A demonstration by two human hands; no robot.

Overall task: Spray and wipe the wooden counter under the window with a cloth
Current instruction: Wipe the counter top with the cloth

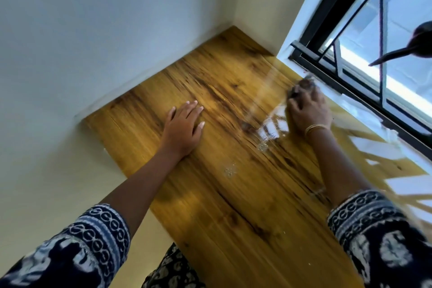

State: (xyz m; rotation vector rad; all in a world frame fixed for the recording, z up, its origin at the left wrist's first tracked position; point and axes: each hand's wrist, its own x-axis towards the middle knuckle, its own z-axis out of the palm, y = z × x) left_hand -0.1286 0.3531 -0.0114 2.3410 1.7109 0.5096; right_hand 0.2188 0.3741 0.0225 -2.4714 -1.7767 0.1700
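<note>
The wooden counter runs from the near edge to the far corner under the window. My left hand lies flat and open on the wood at its left side, holding nothing. My right hand is closed on a small dark cloth, blurred by motion, pressed on the counter close to the window sill. Wet streaks and small foamy droplets glisten on the wood between my arms. No spray bottle is in view.
White walls close the counter on the left and at the far end. The black window frame and grille border its right side. A dark spouted object shows at the right edge by the window.
</note>
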